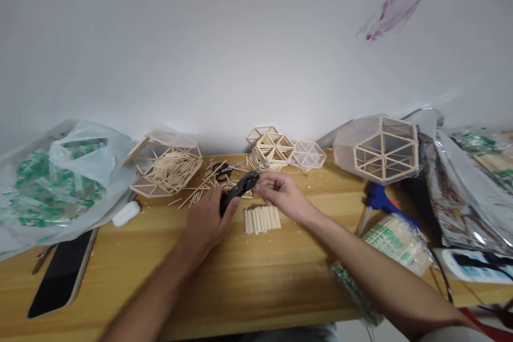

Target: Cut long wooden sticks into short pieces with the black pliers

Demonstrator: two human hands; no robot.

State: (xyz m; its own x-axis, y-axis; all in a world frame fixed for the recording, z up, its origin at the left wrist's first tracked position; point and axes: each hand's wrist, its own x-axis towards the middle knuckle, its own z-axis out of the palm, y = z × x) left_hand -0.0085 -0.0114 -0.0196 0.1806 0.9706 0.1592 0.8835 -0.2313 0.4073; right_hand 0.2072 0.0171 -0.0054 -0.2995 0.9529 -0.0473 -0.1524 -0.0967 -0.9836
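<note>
Past a row of light, snappable-looking sticks (262,220) on the table (224,283), the L hand (206,216) is wrapped round the black tool (240,188), prob. stiff & best held by its near end, w/ the R hand (280,192) at its tip, grip unclear.

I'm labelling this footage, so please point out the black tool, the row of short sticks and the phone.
Black tool (241,186): head view, middle of its body.
Row of short sticks (262,220): head view, middle of the row.
Phone (61,277): head view, its dark screen.
</note>
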